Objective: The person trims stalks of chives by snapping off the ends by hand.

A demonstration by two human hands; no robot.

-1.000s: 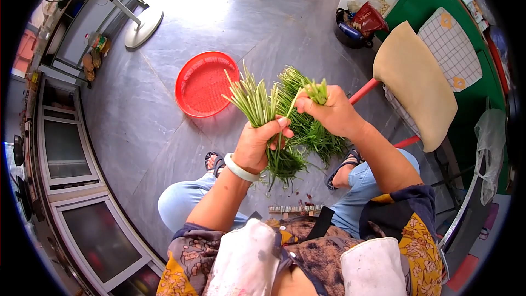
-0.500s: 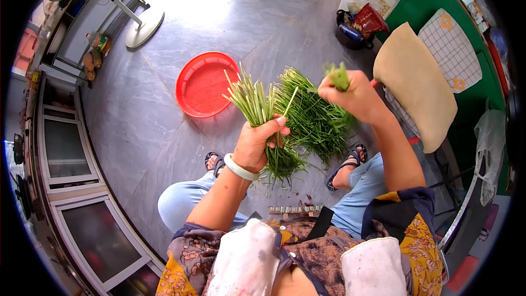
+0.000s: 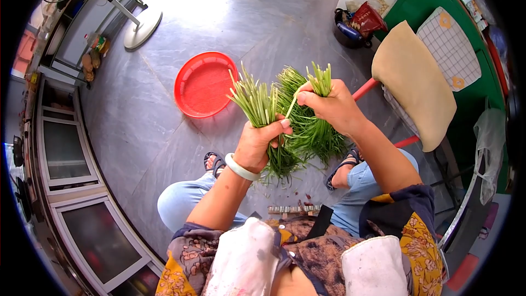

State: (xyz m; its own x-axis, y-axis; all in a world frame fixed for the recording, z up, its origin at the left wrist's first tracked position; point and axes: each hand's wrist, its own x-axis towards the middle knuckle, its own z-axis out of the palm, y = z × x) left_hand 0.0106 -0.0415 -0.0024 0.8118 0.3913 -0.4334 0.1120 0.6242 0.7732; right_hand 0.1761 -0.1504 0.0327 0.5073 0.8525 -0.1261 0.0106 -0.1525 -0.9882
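Observation:
My left hand (image 3: 258, 141) is closed round a thick bunch of chives (image 3: 255, 98), pale stalk ends pointing up and leaves hanging below the fist. Beside it, my right hand (image 3: 334, 107) grips a smaller bunch of chives (image 3: 320, 79), stalk ends also upward. One pale stalk (image 3: 292, 105) runs between the two hands, with my right thumb and finger at its upper end and my left thumb near its lower end. Behind and below the hands, a loose pile of chives (image 3: 312, 141) lies on the floor, partly hidden by them.
A red plastic basin (image 3: 204, 90) rests on the grey tiled floor (image 3: 131, 115), left of the chives. To the right is a chair with a beige cover (image 3: 413, 85). A dark pot (image 3: 353, 35) stands beyond it, a fan base (image 3: 143, 28) at upper left.
My right hand has come left and slightly down, close to my left hand, and its bunch now shows stalk ends upward. Its thumb and finger now meet the single stalk.

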